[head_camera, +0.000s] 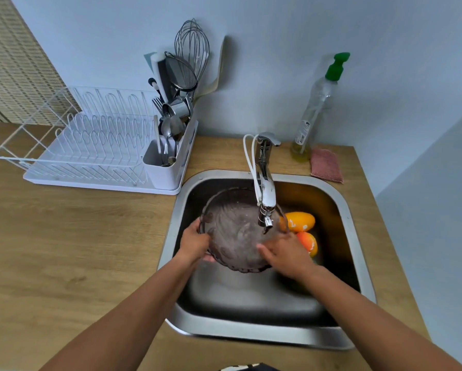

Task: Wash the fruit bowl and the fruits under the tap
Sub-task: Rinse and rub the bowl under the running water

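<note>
A clear, patterned glass fruit bowl (pixel 235 231) is held over the steel sink (pixel 355 236), right under the chrome tap (pixel 264 188). My left hand (pixel 193 242) grips its left rim. My right hand (pixel 286 254) lies flat on the bowl's right side, fingers spread against the glass. Two orange-yellow fruits lie in the sink to the right of the bowl: one (pixel 300 221) further back, one (pixel 308 243) nearer and partly hidden by my right hand. Water in the bowl looks blurred.
A white dish rack (pixel 90 145) with a cutlery holder, whisk and strainer stands on the wooden counter to the left. A dish soap bottle (pixel 318 105) with a green pump and a pink sponge cloth (pixel 327 165) sit behind the sink on the right.
</note>
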`<state>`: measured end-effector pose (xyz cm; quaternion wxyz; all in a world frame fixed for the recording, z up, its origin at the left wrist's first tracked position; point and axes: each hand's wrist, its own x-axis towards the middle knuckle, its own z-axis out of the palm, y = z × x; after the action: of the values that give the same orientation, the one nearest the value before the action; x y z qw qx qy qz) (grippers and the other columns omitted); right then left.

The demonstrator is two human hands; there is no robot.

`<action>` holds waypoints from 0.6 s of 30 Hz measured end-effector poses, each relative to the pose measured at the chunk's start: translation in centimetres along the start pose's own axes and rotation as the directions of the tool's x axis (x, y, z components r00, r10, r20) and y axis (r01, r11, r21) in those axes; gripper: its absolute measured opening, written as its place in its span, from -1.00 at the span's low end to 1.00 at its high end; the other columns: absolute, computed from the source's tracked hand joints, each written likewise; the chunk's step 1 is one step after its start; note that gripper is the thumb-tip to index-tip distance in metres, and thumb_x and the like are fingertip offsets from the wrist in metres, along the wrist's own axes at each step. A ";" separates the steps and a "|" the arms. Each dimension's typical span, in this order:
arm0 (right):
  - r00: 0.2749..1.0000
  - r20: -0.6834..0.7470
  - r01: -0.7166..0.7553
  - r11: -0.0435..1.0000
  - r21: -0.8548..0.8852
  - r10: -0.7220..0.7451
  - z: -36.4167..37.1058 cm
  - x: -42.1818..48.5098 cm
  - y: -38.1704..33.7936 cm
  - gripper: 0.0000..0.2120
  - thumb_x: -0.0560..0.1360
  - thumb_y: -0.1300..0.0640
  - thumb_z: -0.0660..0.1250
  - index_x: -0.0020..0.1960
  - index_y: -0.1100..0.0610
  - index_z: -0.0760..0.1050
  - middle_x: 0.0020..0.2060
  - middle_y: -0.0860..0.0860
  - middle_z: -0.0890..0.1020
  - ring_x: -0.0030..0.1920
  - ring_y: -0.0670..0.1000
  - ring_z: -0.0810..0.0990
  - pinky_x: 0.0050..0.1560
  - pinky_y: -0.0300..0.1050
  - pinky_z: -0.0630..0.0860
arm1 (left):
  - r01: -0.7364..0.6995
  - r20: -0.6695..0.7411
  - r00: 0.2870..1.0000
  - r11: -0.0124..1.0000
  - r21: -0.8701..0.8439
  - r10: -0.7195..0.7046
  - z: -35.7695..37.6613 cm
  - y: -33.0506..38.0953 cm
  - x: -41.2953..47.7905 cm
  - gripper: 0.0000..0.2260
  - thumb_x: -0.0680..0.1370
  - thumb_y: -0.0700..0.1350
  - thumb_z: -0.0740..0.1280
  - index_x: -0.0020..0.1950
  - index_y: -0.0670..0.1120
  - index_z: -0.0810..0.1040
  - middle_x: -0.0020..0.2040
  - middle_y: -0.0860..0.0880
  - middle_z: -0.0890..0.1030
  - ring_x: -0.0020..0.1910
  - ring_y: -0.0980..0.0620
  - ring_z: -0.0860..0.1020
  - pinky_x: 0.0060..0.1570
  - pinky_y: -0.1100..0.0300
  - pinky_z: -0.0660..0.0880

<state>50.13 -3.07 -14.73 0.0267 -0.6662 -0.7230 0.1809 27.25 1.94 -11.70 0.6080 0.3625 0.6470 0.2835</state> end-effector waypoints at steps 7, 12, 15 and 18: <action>0.854 -0.060 -0.430 0.767 0.476 0.516 -2.5 1.4 3.0 -0.58 0.63 0.00 0.20 0.46 0.07 0.37 0.31 0.14 0.50 0.25 0.22 0.51 0.19 0.08 0.49 | 0.143 0.065 0.988 0.989 -0.027 -0.141 0.0 -1.0 0.5 -0.53 0.58 -0.41 0.16 0.39 0.00 0.45 0.12 -0.17 0.63 -0.08 -0.18 0.64 -0.40 -0.05 0.64; 0.827 -0.098 -0.418 0.722 0.552 0.554 -3.2 1.4 3.2 -0.67 0.65 0.01 0.12 0.34 0.05 0.48 0.15 0.11 0.63 0.14 0.22 0.59 0.13 0.08 0.54 | 0.171 0.088 0.983 0.978 -0.117 -0.161 1.6 -1.6 0.3 -0.46 0.57 -0.37 0.22 0.47 0.08 0.40 0.19 -0.19 0.60 -0.07 -0.20 0.62 -0.43 0.03 0.60; 0.785 -0.024 -0.450 0.595 0.666 0.619 -2.9 1.5 2.8 -0.64 0.66 0.09 0.13 0.43 0.02 0.43 0.22 0.10 0.60 0.20 0.22 0.57 0.20 0.04 0.50 | 0.094 0.056 0.995 0.987 -0.133 -0.087 1.5 -0.5 0.3 -0.46 0.54 -0.38 0.23 0.42 0.10 0.46 0.06 -0.11 0.64 -0.17 -0.11 0.62 -0.42 0.05 0.60; 0.783 0.068 -0.452 0.491 0.745 0.619 -1.7 2.4 2.4 -0.58 0.65 0.11 0.14 0.50 0.01 0.34 0.22 0.13 0.63 0.12 0.21 0.64 0.16 0.12 0.59 | 0.032 0.009 0.999 0.997 -0.065 -0.031 0.5 0.9 0.5 -0.45 0.54 -0.37 0.22 0.40 0.15 0.47 0.06 -0.07 0.66 -0.14 -0.12 0.64 -0.43 0.06 0.61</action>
<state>52.59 -0.22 -14.33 0.3062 -0.8051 -0.3369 0.3801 27.81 2.82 -11.36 0.6263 0.3334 0.6407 0.2934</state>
